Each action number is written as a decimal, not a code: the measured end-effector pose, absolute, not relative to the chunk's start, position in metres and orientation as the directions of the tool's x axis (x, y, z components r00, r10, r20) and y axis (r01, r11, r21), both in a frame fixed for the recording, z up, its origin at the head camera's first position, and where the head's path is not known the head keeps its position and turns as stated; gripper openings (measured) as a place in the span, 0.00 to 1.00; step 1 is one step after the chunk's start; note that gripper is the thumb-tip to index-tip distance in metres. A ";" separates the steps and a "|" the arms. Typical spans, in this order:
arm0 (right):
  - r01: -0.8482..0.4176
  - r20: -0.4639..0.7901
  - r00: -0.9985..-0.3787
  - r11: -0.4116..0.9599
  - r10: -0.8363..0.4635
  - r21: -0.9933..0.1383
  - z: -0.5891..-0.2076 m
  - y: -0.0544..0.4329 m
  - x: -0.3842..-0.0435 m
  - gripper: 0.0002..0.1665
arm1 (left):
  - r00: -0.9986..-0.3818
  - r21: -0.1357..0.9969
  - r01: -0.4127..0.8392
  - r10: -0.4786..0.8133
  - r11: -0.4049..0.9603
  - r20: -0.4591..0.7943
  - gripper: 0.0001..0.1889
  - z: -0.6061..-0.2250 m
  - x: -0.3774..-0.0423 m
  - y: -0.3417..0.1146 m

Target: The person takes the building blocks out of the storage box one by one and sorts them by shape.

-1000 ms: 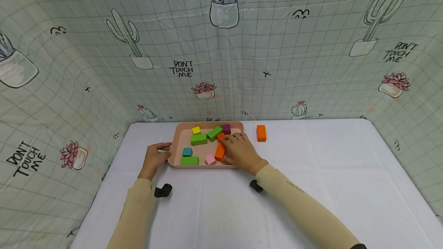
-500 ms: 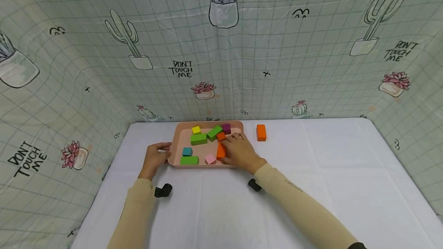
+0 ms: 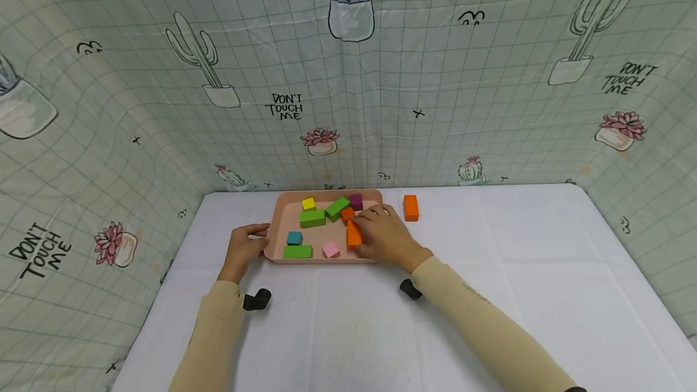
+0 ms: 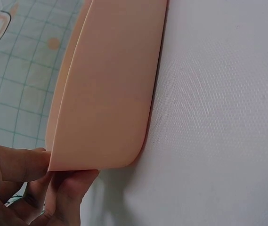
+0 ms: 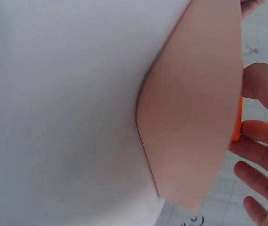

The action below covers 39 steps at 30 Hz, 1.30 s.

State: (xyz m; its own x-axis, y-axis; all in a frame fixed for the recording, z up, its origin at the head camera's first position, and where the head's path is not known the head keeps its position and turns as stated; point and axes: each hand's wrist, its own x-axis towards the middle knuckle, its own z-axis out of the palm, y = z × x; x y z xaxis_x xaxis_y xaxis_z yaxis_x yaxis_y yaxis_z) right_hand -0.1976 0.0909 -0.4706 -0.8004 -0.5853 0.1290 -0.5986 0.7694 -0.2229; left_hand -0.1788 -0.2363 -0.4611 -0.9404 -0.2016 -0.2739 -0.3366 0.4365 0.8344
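A shallow pink tray (image 3: 279, 222) lies at the back of the table in the head view. My left hand (image 3: 243, 250) grips its left end; the left wrist view has fingers on both sides of the tray wall (image 4: 101, 94). Over the tray's right part, my right hand (image 3: 388, 236) pinches an oblong orange block (image 3: 354, 235) between thumb and fingers. In the right wrist view a strip of that orange block (image 5: 238, 123) shows past the rim. A small orange cube (image 3: 347, 215) sits just beyond the held block. To its left is a pink cube (image 3: 331, 250).
Also in the tray are a yellow cube (image 3: 308, 204), a purple cube (image 3: 356, 201), a blue cube (image 3: 294, 238) and several green blocks (image 3: 313, 218). Another orange block (image 3: 411, 208) lies on the white table, right of the tray. A patterned cloth (image 3: 419, 77) hangs behind.
My right hand has shifted a little to the right with the orange block, which has turned from a slant to nearly straight front to back. The left hand has stayed put.
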 end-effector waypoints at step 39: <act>-0.471 0.311 -0.865 0.852 -0.395 -0.228 -0.474 0.246 -0.204 0.34 | -0.952 0.845 -0.304 -0.175 0.441 -0.251 0.22 -0.462 -0.174 -0.238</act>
